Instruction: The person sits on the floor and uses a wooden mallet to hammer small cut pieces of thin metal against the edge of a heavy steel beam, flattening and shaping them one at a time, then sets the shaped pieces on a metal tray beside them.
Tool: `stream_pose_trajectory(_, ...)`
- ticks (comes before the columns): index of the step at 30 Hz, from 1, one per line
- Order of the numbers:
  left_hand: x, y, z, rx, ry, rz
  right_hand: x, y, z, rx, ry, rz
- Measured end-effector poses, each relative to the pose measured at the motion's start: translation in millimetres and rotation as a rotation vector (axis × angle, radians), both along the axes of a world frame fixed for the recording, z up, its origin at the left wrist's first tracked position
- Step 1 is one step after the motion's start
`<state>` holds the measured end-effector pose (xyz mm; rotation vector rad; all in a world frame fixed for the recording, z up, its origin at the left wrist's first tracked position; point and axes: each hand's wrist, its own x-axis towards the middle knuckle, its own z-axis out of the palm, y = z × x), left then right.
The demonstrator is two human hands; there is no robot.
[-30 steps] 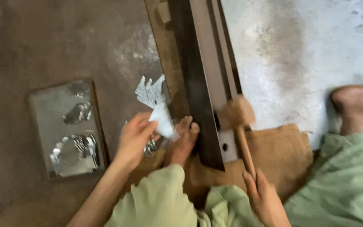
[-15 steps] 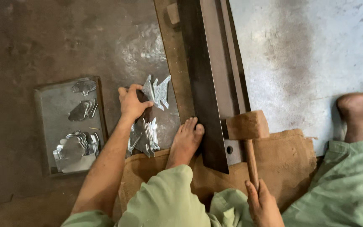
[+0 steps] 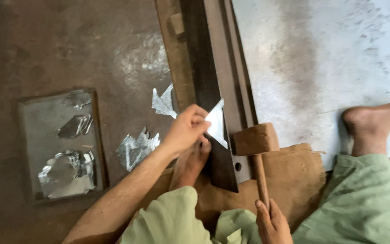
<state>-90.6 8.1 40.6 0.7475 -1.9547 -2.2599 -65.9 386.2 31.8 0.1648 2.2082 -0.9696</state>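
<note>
left hand (image 3: pixel 187 129) pinching a shiny triangular metal piece (image 3: pixel 216 123) against the dark steel beam (image 3: pixel 213 86), right hand (image 3: pixel 272 222) wrapped round a wooden mallet (image 3: pixel 256 147) handle, burlap sack (image 3: pixel 290 176) underneath, grimy concrete floor (image 3: pixel 59 45), metal scraps (image 3: pixel 136 147) left

A dark brown, rough floor (image 3: pixel 46 45) is seen on the left, marked by a pale, shiny patch toward the middle. On the right, a lighter grey concrete surface (image 3: pixel 330 54) is found, mottled with whitish streaks and a darker stained band. At the near edge, a piece of brown burlap sacking (image 3: pixel 294 176) is spread out. Soft, even light is cast across the scene.
</note>
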Motion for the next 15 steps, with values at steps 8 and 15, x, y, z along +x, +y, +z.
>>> stream_pose_trajectory(8,-7,33,8,0.192,-0.213,0.159,10,32,25,-0.658,0.289,-0.349)
stream_pose_trajectory(15,-8,34,17,0.189,-0.203,0.161,-24,-15,44,-0.082,0.355,0.216)
